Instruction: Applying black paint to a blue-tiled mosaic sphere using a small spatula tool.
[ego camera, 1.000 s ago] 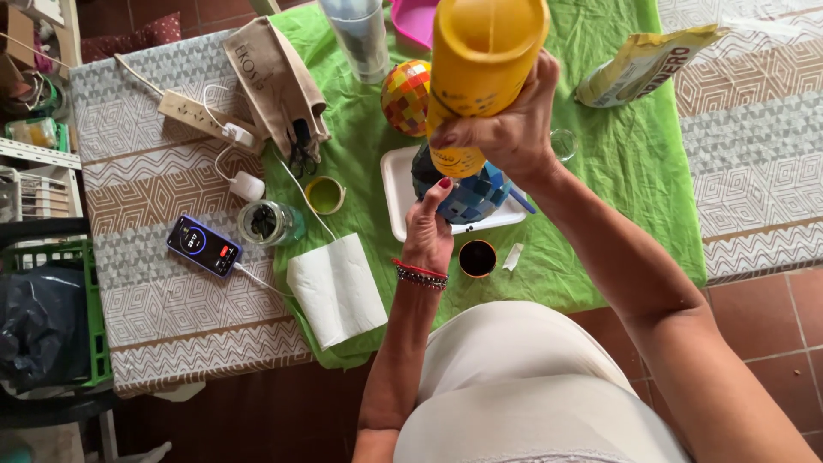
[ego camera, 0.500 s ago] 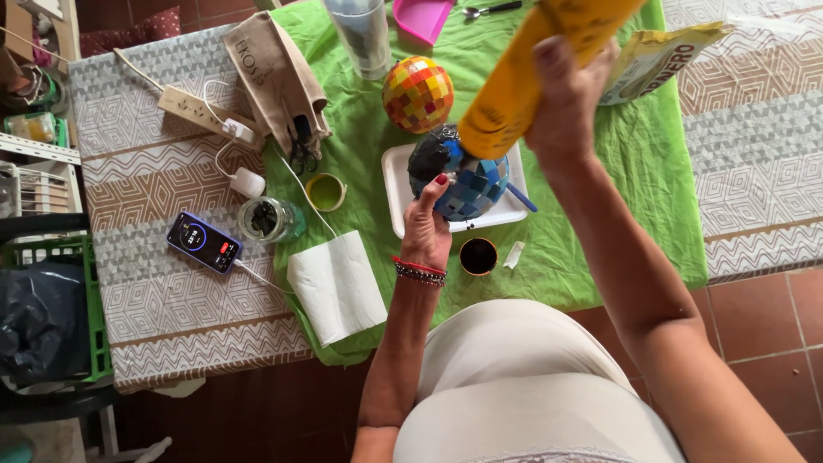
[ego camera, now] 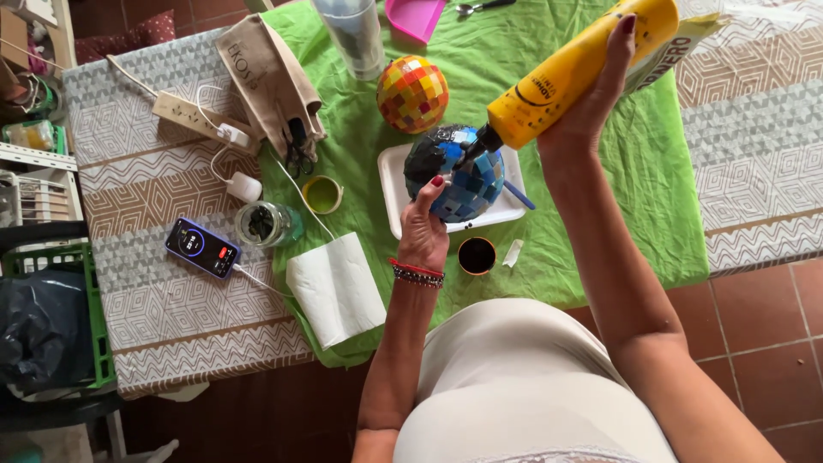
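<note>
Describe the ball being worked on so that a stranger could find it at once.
Start at the green cloth, then find the white tray near its front edge. The blue ball sits on it, steadied by the left hand with the yellow bottle tipped onto it. The other ball is orange and yellow.

The left hand (ego camera: 423, 225) reaches forward from a nearly straight forearm, palm down, fingers curled and spread as they grip; a red-nailed fingertip shows on top. Bracelets, one red and one beaded, ring the wrist. The right arm stretches further out and higher, forearm bare, wrist bent back. The right hand (ego camera: 590, 103) is clasped, palm facing left, thumb pointing up and away with a dark red nail at its tip.
</note>
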